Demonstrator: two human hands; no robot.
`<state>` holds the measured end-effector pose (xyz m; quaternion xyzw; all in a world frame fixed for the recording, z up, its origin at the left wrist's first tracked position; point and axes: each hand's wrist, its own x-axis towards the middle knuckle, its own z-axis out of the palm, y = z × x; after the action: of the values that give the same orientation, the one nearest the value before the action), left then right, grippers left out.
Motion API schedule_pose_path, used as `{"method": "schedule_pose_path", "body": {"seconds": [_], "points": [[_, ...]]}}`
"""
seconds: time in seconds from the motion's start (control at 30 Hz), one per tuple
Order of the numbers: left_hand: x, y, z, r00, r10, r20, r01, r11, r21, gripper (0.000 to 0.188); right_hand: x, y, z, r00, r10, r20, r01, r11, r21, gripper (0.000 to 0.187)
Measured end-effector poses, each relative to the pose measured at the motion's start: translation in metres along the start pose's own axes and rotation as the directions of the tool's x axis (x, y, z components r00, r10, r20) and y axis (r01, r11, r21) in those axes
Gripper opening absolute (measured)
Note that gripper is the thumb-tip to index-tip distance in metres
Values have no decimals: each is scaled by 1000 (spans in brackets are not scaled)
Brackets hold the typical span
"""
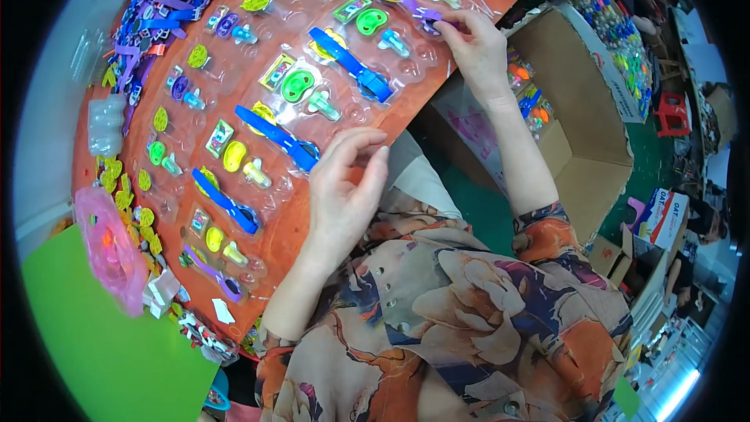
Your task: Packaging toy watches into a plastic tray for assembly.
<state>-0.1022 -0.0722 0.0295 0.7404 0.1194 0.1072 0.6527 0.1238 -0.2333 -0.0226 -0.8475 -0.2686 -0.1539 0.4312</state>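
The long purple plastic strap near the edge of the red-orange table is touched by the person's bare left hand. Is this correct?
Not quite: the head view shows the person's bare right hand touching the long purple plastic strap, while the bare left hand is apart from it. The rest is correct.

Left head fisheye, looking down.
I watch from above the wearer's patterned shirt (469,289), close over left hand (344,187), right hand (478,51) and orange table (283,262); straight edges curve, and the red stool (673,113) at right sits farther off.
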Motion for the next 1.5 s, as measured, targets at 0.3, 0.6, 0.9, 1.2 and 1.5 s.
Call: {"method": "schedule_pose_path", "body": {"seconds": [0.3,0.6,0.9,1.2,1.5], "points": [[11,2,-69,989,-56,-140,60,998,21,16,-2,8,19,959,-281,-34,256,913,-317,12],[110,-31,-198,896,164,-412,90,843,531,22,4,8,-10,985,-56,165,87,978,-189,18],[252,-104,-302,753,273,-599,426,492,759,28,-32,-34,-12,997,-49,64,49,999,-1,16],[246,-105,-349,644,345,-683,213,776,593,30,-46,-36,-35,996,38,86,-33,998,-57,17],[142,-17,-410,638,-86,-765,-454,761,-464,17,-42,-93,-9,989,46,140,-95,927,363,15]]}}
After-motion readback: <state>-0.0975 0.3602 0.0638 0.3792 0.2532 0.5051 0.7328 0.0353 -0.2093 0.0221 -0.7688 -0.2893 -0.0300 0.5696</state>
